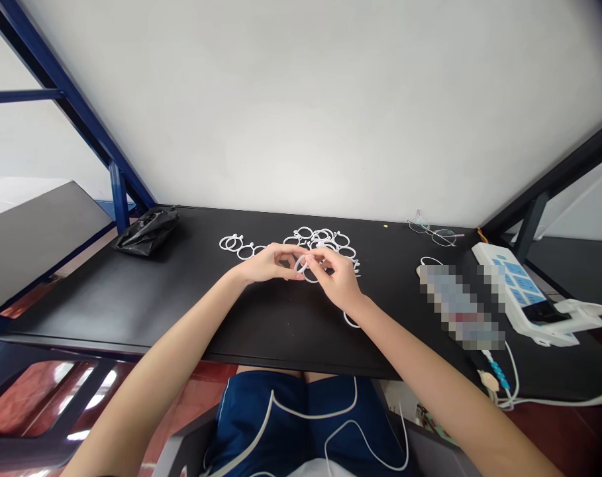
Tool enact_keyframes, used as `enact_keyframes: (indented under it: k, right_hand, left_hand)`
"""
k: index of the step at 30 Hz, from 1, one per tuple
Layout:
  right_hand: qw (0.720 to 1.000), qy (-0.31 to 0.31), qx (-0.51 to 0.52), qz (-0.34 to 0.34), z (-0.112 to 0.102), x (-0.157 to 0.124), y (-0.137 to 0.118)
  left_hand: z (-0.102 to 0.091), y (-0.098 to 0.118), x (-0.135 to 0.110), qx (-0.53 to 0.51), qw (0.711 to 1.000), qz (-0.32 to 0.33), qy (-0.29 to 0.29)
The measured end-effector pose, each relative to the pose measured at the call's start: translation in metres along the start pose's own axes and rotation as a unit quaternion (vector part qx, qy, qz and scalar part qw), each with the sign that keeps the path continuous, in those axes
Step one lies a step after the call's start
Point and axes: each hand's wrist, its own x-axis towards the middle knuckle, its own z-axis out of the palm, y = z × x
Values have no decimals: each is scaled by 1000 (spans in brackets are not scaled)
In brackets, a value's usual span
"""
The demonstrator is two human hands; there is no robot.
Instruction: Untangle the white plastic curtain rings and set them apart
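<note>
Where the hands meet at the centre of the head view, a white ring is held above the black table. The left hand curves round it, forefinger above and thumb below, with a narrow gap that the ring fills; the right hand pinches the same ring between thumb and forefinger. An arc shows just beneath; whether it is joined to the held ring or merely lies behind it cannot be told. Grip is the likeliest point of failure: the ring is slender, so uneven pressure could make it slip, spring away or bend out of round. Just beyond the fingers lies the pile, its rings overlapping; the small knobs on their rims could catch, so that lifting one drags its neighbours. To the left, a looser group reaches out past the left hand. A stray ring lies partly hidden by the right forearm; a sideways sweep of that arm could push it toward the near edge. Glasses and a power strip lie well apart at right. Across the lap runs a white cord, which might snag if the person shifted.
</note>
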Motion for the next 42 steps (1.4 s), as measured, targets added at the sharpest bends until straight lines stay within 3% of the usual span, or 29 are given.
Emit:
enact_keyframes:
  k: [27,35,42]
  right_hand:
    - [999,-6,31,22,0,-1,2]
    - [995,-77,32,46,-1,-2,1]
    - [993,-100,28,51,-1,-4,4]
  left_hand:
    - [1,3,1,-39,996,-44,62]
    - [0,7,0,-41,996,-25,74]
    - [3,7,0,-38,995,-35,81]
